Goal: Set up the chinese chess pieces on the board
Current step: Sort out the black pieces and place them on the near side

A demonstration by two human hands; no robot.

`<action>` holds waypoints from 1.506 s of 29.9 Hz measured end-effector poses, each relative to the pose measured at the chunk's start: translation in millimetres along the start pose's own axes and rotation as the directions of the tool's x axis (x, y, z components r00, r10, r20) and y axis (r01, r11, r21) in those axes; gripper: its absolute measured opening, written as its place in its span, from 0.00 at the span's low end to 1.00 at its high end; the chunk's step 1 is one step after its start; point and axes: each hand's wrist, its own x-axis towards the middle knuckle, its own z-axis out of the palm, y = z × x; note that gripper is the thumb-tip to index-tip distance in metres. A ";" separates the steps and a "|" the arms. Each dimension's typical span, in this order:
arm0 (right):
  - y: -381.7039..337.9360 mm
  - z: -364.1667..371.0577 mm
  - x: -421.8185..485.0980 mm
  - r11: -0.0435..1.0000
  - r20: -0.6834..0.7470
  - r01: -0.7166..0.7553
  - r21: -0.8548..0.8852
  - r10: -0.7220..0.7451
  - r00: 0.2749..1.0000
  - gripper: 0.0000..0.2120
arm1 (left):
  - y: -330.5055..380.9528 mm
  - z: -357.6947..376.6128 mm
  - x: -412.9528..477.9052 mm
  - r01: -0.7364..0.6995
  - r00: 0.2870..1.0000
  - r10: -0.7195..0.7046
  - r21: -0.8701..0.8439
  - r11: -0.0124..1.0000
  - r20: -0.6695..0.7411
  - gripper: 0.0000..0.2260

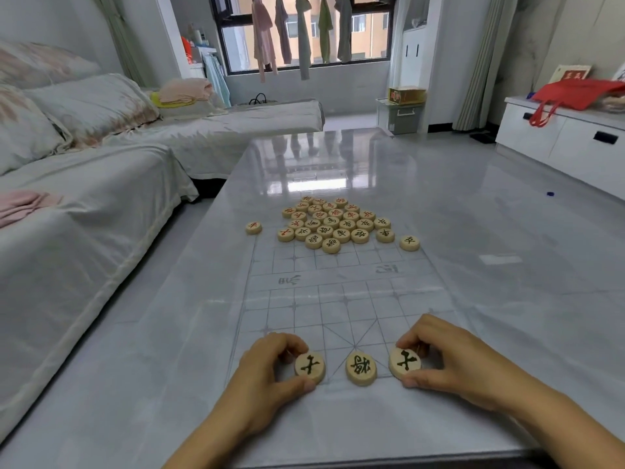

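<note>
left hand grip pinches black 士 piece; right hand pinches second 士.

A glossy grey table reflects a dark-framed window, where clothes hang in daylight. At the left stands a sofa with a pale cover and cushions. At the right is a white low cabinet — a red bag lies on it. The floor is shiny grey tile.
</note>
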 end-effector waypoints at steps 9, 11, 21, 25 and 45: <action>-3.6 7.2 -2.2 0.999 -0.026 0.045 -0.003 -0.045 0.999 0.13 | 11.0 8.3 -4.3 -0.009 1.000 0.007 0.079 0.997 0.028 0.16; -4.7 8.8 -2.1 0.999 -0.035 0.046 -0.003 -0.046 0.998 0.13 | 10.0 8.6 -4.3 -0.016 0.999 0.013 0.081 0.997 0.031 0.21; -3.5 10.7 -0.9 0.998 -0.032 0.054 -0.021 -0.055 0.998 0.14 | 8.4 15.2 -6.9 -0.088 0.996 0.087 0.117 0.989 0.012 0.19; -3.4 10.0 -1.2 0.998 -0.023 0.061 -0.030 -0.062 0.998 0.14 | 9.3 15.4 -6.2 -0.089 0.996 0.089 0.119 0.989 0.005 0.19; -4.1 7.8 -0.4 0.998 -0.008 0.059 -0.027 -0.059 0.998 0.14 | 15.1 13.5 -7.4 -0.072 0.997 0.068 0.158 0.985 0.030 0.22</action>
